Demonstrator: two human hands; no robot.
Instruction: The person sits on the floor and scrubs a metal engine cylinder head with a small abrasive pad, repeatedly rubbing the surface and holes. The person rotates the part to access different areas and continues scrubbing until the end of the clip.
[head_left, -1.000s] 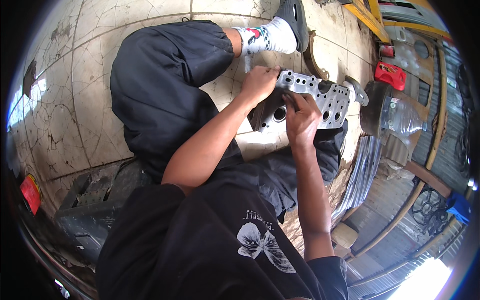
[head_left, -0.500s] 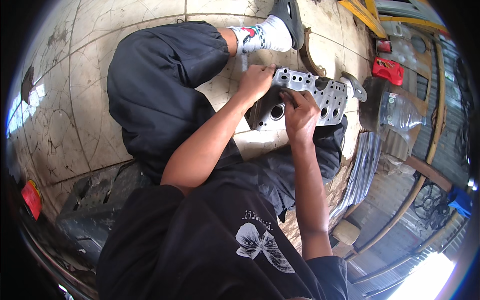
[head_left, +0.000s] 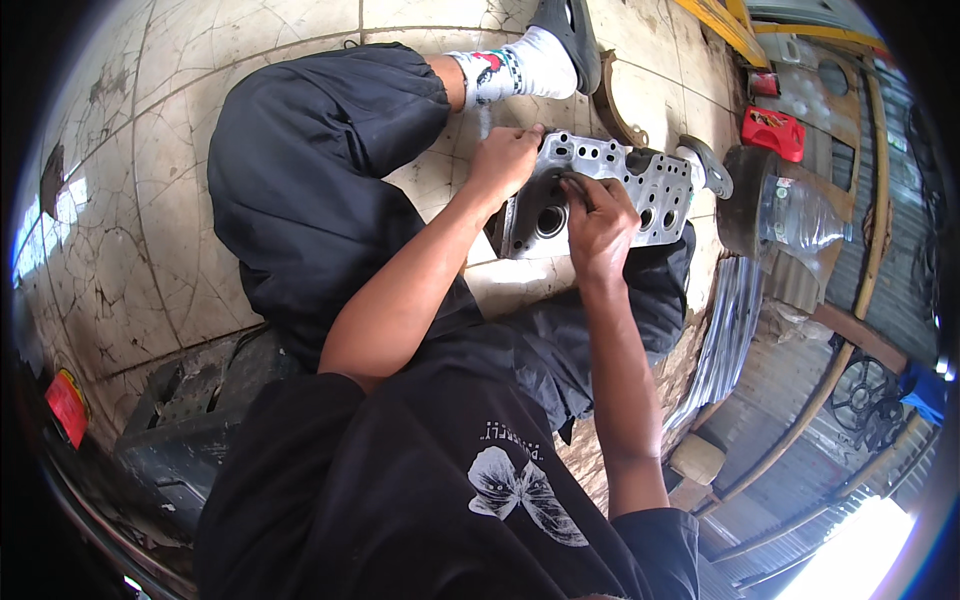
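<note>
Grey metal block beyond the lap, near right knee — many holes, left part darkened. Left hand clamped on far-left corner; right hand fingers bent on face — can't tell whether closed.

Smooth, shiny metal cylinder head

Head-worn fisheye view, facing down, near

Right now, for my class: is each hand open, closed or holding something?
Left hand: closed on the metal block's edge.
Right hand: curled over the block; whether it holds anything cannot be told.
</note>
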